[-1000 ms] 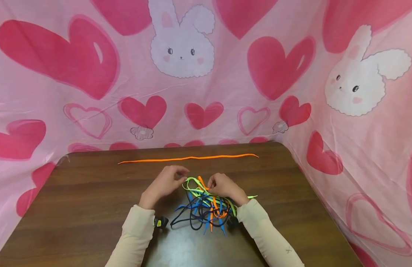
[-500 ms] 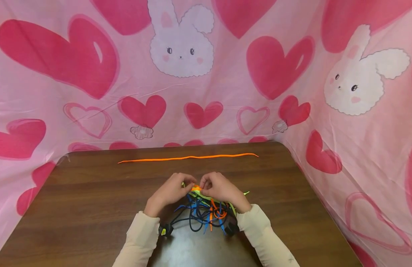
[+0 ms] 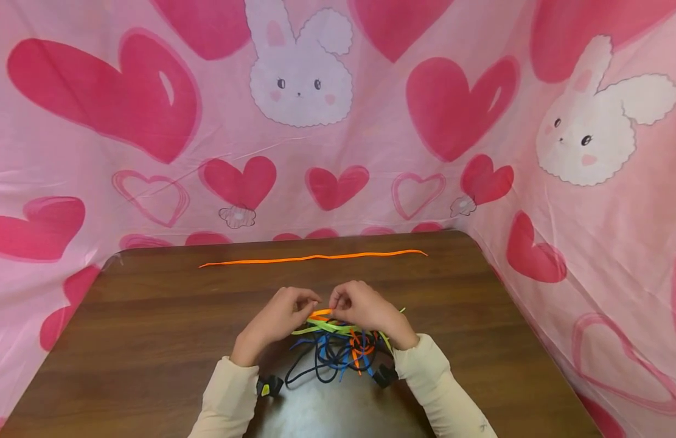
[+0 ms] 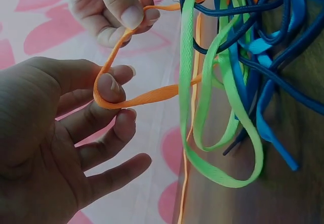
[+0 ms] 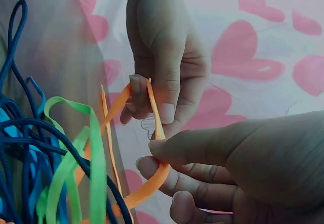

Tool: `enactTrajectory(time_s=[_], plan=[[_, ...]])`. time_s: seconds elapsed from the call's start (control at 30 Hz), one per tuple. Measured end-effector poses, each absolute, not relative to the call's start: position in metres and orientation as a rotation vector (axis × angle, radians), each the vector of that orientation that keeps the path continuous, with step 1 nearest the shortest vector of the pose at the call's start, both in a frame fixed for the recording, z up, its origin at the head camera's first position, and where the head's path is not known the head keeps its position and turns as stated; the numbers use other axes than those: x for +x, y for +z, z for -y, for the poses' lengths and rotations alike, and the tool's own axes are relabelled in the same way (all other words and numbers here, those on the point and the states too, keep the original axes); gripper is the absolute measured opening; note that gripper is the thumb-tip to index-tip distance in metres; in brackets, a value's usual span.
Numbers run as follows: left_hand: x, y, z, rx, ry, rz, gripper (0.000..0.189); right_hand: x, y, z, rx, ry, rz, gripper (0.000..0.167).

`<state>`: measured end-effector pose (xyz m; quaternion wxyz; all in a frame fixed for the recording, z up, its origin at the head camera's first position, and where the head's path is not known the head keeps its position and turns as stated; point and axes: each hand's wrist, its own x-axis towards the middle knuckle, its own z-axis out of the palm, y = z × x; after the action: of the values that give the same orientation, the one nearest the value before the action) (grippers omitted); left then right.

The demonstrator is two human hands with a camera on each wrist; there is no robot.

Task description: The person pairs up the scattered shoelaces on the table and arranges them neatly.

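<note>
A bent orange shoelace [image 3: 321,312] rises from a tangled pile of laces at the table's middle. My left hand [image 3: 277,313] holds it, the lace bending round between thumb and fingers in the left wrist view. Close beside, my right hand [image 3: 365,307] pinches another stretch of the same lace between thumb and forefinger [image 5: 154,169]. Below the hands lie a lime green lace [image 4: 187,82], dark navy cords [image 3: 316,368] and blue laces [image 4: 268,133], looped over one another. Where the orange lace enters the pile is partly hidden.
A second orange shoelace [image 3: 316,257] lies stretched straight across the far part of the brown wooden table [image 3: 151,340]. Pink cloth [image 3: 370,134] with hearts and rabbits hangs behind and at the sides. Black wrist devices [image 3: 269,386] sit beneath both wrists.
My left hand has come in from the left, beside the right hand, and now holds the orange lace too. The green loops have sunk lower, and the orange lace is lifted.
</note>
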<state>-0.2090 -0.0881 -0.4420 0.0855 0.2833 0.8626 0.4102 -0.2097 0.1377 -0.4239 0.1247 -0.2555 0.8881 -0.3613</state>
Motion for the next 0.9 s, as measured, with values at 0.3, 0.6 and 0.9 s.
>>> enactTrajectory(time_s=[0.3,0.6,0.9], plan=[[-0.213,-0.423,0.083,0.898,1.176,-2.609,0.018,-0.209,-0.417,-0.144,-0.702,-1.077,-2.579,0.007],[-0.217,-0.409,0.091,0.921,1.161,-2.646,0.018,-0.211,-0.41,-0.157,-0.716,-1.09,-2.608,0.013],[-0.212,-0.395,0.103,0.872,1.165,-2.704,0.011,-0.21,-0.4,-0.181,-0.684,-1.089,-2.669,0.016]])
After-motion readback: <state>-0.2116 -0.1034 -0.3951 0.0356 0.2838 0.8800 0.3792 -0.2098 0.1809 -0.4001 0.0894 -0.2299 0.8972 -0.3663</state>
